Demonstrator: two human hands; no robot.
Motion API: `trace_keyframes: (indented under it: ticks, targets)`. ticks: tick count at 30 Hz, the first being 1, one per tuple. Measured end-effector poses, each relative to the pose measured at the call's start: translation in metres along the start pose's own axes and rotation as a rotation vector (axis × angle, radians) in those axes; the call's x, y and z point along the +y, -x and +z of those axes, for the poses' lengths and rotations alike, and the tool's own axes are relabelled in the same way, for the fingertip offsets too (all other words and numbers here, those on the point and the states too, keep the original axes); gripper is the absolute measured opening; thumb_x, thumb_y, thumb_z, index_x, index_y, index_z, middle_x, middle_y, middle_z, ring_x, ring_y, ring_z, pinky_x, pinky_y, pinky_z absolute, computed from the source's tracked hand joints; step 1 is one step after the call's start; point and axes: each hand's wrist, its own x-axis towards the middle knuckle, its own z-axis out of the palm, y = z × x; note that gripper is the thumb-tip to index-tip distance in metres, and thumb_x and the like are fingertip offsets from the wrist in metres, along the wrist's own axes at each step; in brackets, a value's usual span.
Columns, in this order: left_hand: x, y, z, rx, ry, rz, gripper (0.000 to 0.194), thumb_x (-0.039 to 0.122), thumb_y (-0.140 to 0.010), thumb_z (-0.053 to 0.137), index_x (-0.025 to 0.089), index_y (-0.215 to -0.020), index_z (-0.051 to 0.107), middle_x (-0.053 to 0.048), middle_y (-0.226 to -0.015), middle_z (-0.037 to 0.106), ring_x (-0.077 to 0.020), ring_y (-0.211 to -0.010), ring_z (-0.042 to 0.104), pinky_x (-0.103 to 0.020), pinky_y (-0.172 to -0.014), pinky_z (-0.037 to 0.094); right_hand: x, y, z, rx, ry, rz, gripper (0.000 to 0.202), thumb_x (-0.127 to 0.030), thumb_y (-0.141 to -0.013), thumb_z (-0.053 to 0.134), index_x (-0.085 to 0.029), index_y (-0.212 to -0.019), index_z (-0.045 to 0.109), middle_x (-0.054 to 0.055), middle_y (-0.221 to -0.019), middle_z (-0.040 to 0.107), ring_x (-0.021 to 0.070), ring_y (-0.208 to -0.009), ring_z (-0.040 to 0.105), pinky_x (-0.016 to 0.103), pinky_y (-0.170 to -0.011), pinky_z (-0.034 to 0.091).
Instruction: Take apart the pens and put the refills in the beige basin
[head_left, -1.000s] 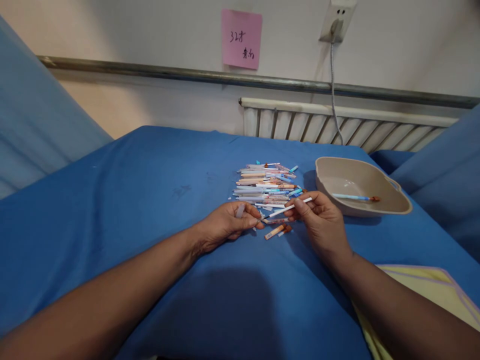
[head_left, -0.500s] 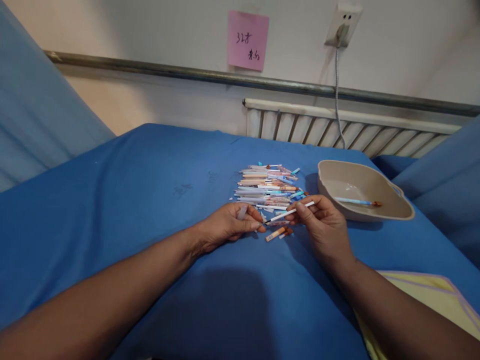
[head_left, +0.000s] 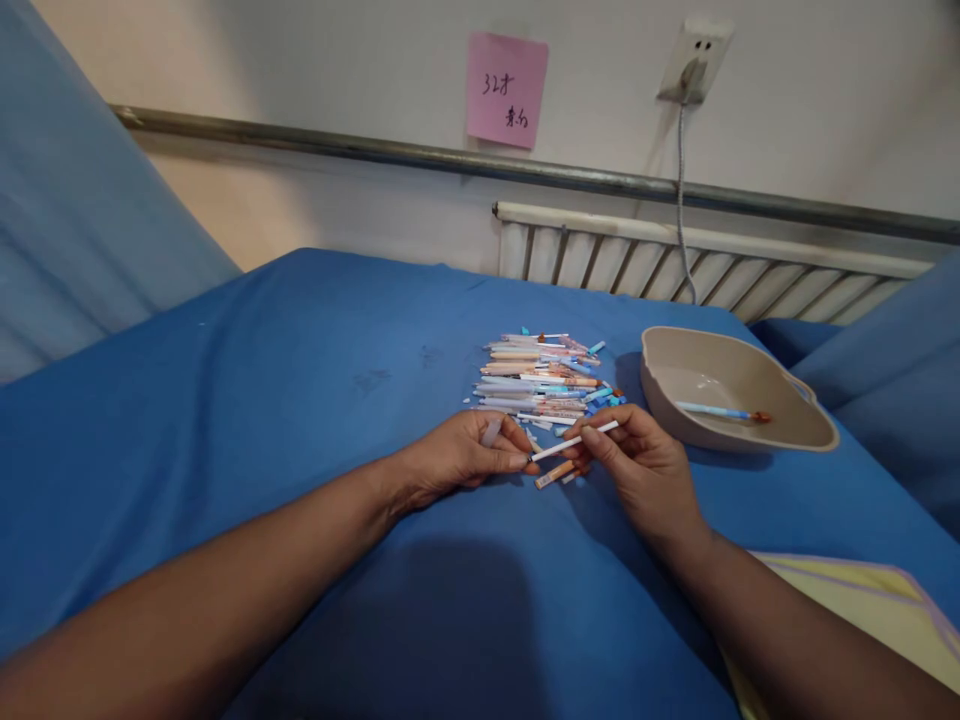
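My right hand [head_left: 643,465] pinches a slim white pen refill [head_left: 564,447] between thumb and fingers. The refill slants down to the left, and its dark tip meets the fingertips of my left hand [head_left: 461,455]. That hand is closed on a pale translucent pen part [head_left: 491,432], which pokes up between thumb and forefinger; its other end is hidden. Just beyond both hands, pens and pen parts [head_left: 536,380] in white, orange, pink and blue lie in a loose heap. A short orange pen piece [head_left: 555,474] rests on the blue cloth below the refill.
A beige basin [head_left: 780,440] to the right holds one blue pen with a brown end [head_left: 724,411]. Blue cloth [head_left: 262,400] covers the surface. A yellow cloth [head_left: 847,600] lies at the lower right. Behind stand a radiator [head_left: 600,250] and a metal rail [head_left: 420,158].
The dark tip of the refill, clearly exposed before, is now mostly at or behind my left fingertips. My right hand has shifted slightly left relative to the basin. The view has tilted a little.
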Motion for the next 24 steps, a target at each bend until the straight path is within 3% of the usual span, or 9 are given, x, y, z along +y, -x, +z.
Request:
trace_keyframes:
  ticks: [13,24]
  targets:
    - [0.002,0.005,-0.001,-0.038,-0.013,0.005,0.031,0.034,-0.069,0.072,0.013,-0.088,0.059,-0.003,-0.074,0.067,-0.0016,-0.038,0.029,-0.017,-0.034,0.014,0.001,0.002,-0.001,-0.103,0.077,0.116,0.025,-0.039,-0.073,0.07,-0.018,-0.07,0.056,0.0,-0.058,0.065,0.0144,-0.053,0.062,0.026,-0.051,0.05]
    - [0.009,0.015,-0.002,-0.263,-0.006,-0.174,0.034,0.033,-0.067,0.074,0.014,-0.09,0.058,-0.001,-0.067,0.068,-0.0013,-0.032,0.025,-0.017,-0.03,0.014,0.009,0.004,-0.003,-0.388,0.154,0.291,0.03,-0.045,-0.079,0.061,-0.017,-0.071,0.053,-0.005,-0.056,0.057,0.0053,-0.04,0.045,0.018,-0.039,0.033]
